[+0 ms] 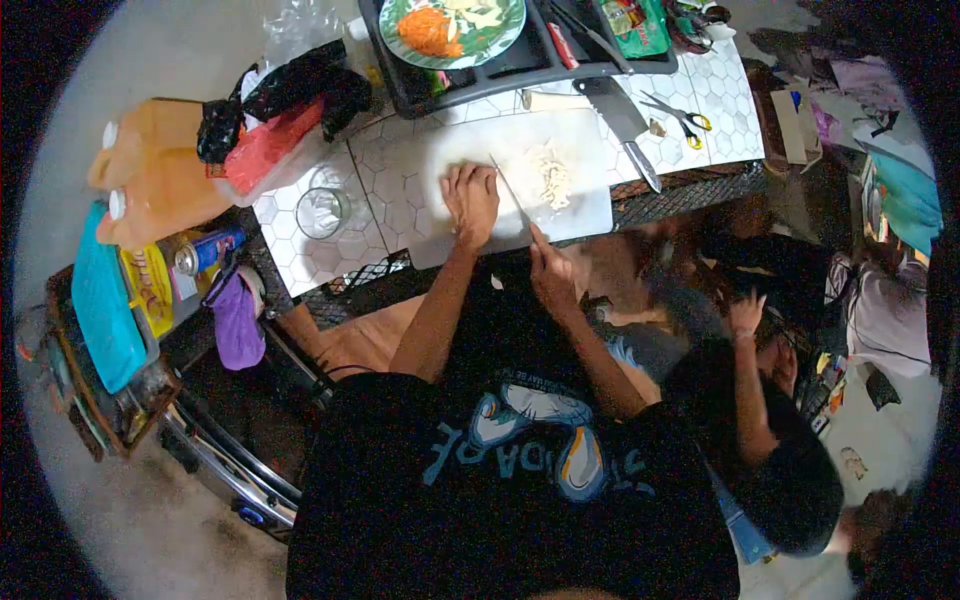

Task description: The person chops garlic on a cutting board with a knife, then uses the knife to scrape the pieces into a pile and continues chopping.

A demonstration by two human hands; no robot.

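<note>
A kitchen knife (514, 198) is in my right hand (553, 275), its handle gripped at the near edge of a white cutting board (588, 218). The blade slants away to the left across the board. Left of the blade, my left hand (470, 205) presses down with bent fingers. Whatever lies under those fingertips is hidden by the hand and the bright glare. A loose pile of pale chopped pieces (550, 178) lies right of the blade. Beyond the board's far edge is a pale, stick-like piece (555, 101).
A cleaver (618, 115) and scissors (684, 120) lie to the right. A black tray (480, 92) holds a plate (505, 50) with shredded orange food. At left stand a glass (323, 212) and orange jugs (150, 190). Another person's hand (746, 314) is at right.
</note>
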